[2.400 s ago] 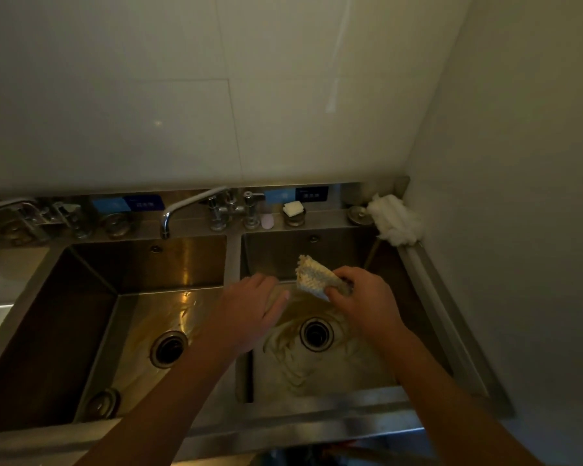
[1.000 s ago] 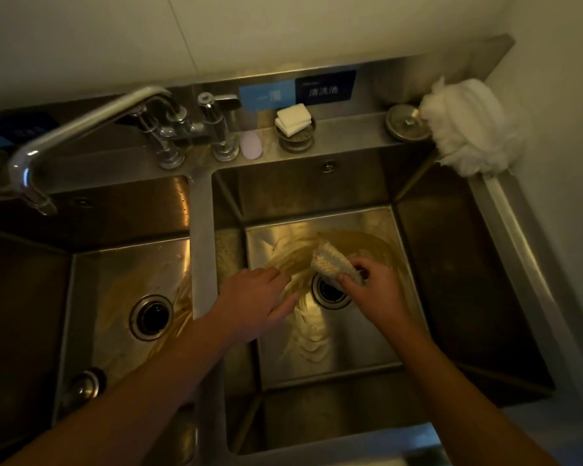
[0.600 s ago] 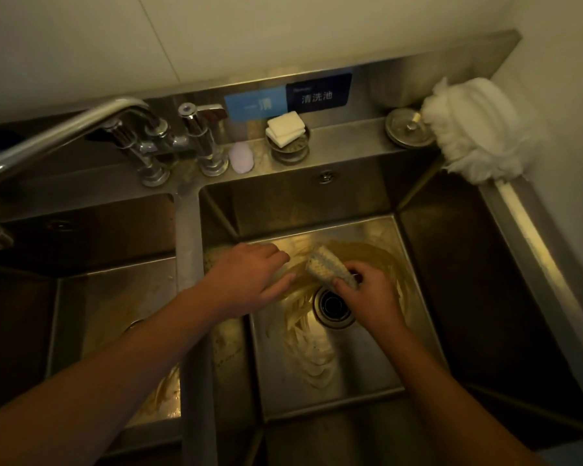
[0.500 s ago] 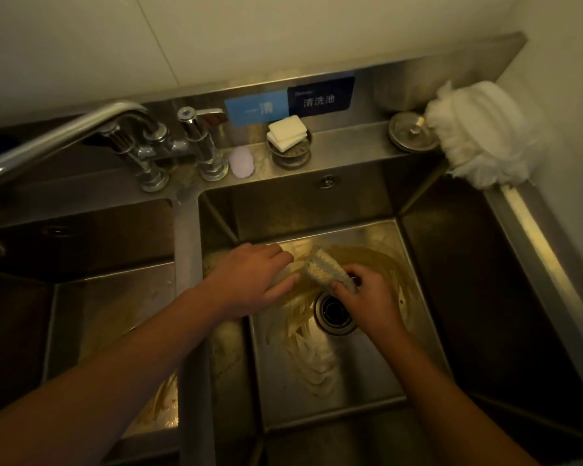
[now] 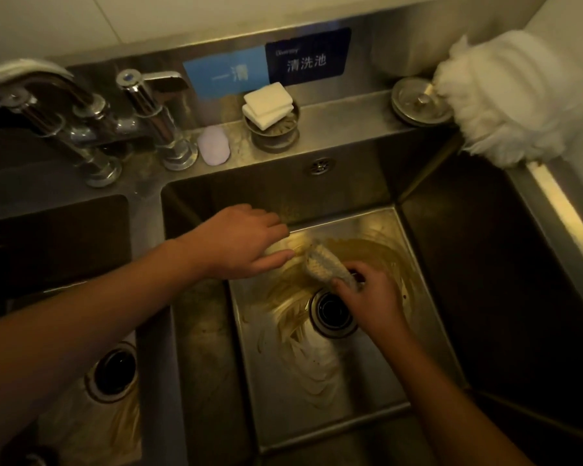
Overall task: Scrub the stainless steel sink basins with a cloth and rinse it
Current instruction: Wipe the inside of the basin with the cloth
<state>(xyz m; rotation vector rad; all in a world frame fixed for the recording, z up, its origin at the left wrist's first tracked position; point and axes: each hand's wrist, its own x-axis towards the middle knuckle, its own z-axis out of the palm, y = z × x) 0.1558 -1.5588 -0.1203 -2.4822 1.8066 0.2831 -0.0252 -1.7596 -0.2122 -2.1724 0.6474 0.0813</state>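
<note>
Head view: gripping the cloth [image 5: 323, 265] in the right hand [image 5: 371, 301], just behind the drain [image 5: 332, 314] of the right basin [image 5: 317, 398]; left hand [image 5: 239, 245] spread beside it, fingers straight. Brought down from mid-air seconds ago, so scrubbing now, rinse to come.

In the right basin [image 5: 317, 408], the left hand [image 5: 239, 243] and the right hand [image 5: 371, 297] with the cloth [image 5: 323, 267] take up the far half of the floor, over and behind the drain [image 5: 332, 317]. The right forearm slants across the near right corner. The near left part of the floor lies bare, and so does the strip along the right wall. The left forearm crosses the divider [image 5: 159, 398] at its middle, leaving only the near stretch passable. Along the back ledge stand the tap [image 5: 152, 119], a pink soap [image 5: 213, 148], a strainer [image 5: 275, 136] carrying white sponges [image 5: 268, 105], a stopper lid [image 5: 421, 100] and, in the far right corner, a white fluffy bundle [image 5: 505, 95]. The left basin [image 5: 91, 432] has bare floor beneath the forearm.
</note>
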